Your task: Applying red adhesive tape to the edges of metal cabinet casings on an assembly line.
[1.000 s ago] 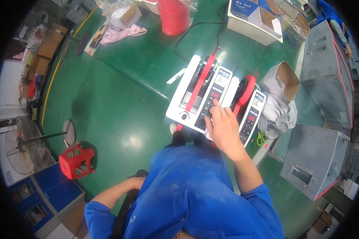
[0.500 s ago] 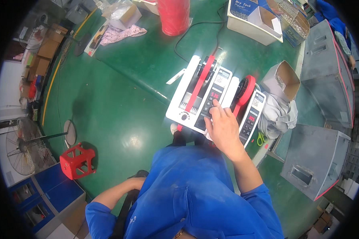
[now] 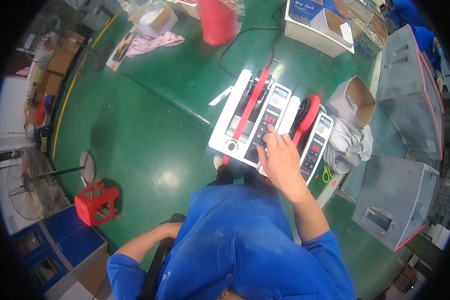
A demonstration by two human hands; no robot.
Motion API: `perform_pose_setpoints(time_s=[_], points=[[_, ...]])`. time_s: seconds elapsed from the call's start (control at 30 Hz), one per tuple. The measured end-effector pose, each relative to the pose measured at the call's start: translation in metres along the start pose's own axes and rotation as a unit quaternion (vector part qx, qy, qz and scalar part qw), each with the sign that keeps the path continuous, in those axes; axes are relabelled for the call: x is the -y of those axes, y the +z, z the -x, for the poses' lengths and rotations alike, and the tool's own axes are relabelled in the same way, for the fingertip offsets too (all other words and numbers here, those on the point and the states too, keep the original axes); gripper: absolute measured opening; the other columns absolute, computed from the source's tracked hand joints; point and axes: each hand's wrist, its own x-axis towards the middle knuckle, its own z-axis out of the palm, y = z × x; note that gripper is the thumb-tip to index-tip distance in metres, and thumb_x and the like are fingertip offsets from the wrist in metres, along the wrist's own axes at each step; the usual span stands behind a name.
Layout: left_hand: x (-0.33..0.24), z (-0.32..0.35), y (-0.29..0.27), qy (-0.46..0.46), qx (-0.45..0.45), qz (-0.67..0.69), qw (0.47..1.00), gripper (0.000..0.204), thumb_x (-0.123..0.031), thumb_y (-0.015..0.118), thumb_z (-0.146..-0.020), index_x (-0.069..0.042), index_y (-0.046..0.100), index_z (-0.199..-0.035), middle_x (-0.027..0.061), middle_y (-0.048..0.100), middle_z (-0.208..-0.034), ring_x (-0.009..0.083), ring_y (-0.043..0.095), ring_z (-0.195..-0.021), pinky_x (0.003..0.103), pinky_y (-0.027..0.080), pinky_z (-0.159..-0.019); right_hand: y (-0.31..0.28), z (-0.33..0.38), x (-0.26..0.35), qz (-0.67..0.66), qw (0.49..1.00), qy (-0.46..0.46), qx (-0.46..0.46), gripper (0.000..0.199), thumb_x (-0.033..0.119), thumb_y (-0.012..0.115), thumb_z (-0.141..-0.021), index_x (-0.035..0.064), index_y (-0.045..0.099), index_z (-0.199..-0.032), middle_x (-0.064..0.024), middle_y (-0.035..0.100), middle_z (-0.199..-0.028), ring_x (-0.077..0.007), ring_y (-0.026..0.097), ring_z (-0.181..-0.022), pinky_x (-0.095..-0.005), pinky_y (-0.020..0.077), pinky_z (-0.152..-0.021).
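Two white tape-dispensing machines stand side by side on the green floor. The left machine (image 3: 230,125) carries a strip of red tape (image 3: 250,102) and a dark keypad (image 3: 263,131) with a red lit display. My right hand (image 3: 280,160) rests on that keypad, forefinger stretched onto the keys, holding nothing. The right machine (image 3: 317,145) has a red tape roll (image 3: 307,112). My left forearm (image 3: 145,241) bends back toward my blue shirt at the lower left; the hand itself is hidden behind my body, next to a black strap.
A red plastic stool (image 3: 97,202) and a standing fan (image 3: 30,180) are at the left. Grey metal boxes (image 3: 395,200) stand on the right, with an open cardboard box (image 3: 357,97), white cloth (image 3: 347,142) and green-handled scissors (image 3: 327,173). A red spool (image 3: 217,20) sits at the top.
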Motion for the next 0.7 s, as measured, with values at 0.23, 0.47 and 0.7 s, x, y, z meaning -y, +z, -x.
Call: perform_pose_setpoints(time_s=[0.23, 0.47, 0.7], points=[[0.001, -0.001, 0.000, -0.003, 0.015, 0.010, 1.000, 0.057, -0.038, 0.057, -0.077, -0.002, 0.047, -0.120, 0.0222, 0.044, -0.125, 0.0313, 0.045, -0.113, 0.037, 0.038, -0.092, 0.000, 0.000, 0.000, 0.003, 1.000, 0.004, 0.004, 0.027, 0.010, 0.065, -0.066, 0.0003, 0.049, -0.085, -0.0204, 0.054, -0.109, -0.0266, 0.051, -0.072, -0.0340, 0.0422, -0.064], [0.009, -0.006, 0.003, 0.007, 0.010, 0.014, 1.000, 0.056, -0.037, 0.058, -0.077, -0.002, 0.047, -0.119, 0.0225, 0.045, -0.124, 0.0315, 0.045, -0.112, 0.037, 0.038, -0.091, -0.001, -0.001, 0.001, 0.002, 1.000, 0.003, 0.003, 0.026, 0.010, 0.065, -0.066, 0.0006, 0.049, -0.084, -0.0203, 0.054, -0.109, -0.0263, 0.051, -0.071, -0.0340, 0.0419, -0.063], [0.001, -0.002, 0.000, 0.002, 0.004, 0.015, 1.000, 0.055, -0.037, 0.057, -0.077, -0.002, 0.048, -0.119, 0.0218, 0.047, -0.122, 0.0310, 0.047, -0.110, 0.037, 0.038, -0.090, 0.000, 0.000, 0.000, -0.005, 1.000, 0.000, 0.002, 0.026, 0.011, 0.065, -0.067, 0.0005, 0.048, -0.085, -0.0202, 0.054, -0.109, -0.0268, 0.051, -0.072, -0.0345, 0.0423, -0.064]])
